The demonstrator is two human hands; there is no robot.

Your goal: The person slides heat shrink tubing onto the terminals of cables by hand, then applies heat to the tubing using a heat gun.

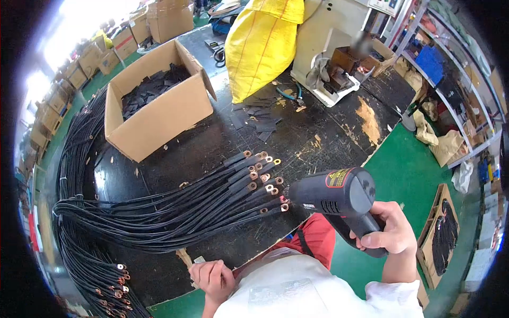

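Observation:
My right hand [391, 229] is wrapped around the grip of a black heat gun [336, 193], which has a yellow-and-red warning label. Its nozzle points left at the copper ring terminals [265, 178] of a bundle of black cables [175, 212] lying on the dark table. Black sleeves cover the cable ends behind the terminals. Near the table's front edge, my left hand [213, 278] is closed, its fingers curled. A tan strip [184, 258] lies by its fingertips; whether anything sits inside the fist is hidden.
A cardboard box [164, 119] of short black sleeve pieces stands at the back left. Behind are a yellow woven sack [265, 47], blue-handled pliers [289, 95] and a white bench machine [331, 69]. More cable ends [114, 289] hang at the lower left. Shelves [450, 100] line the right.

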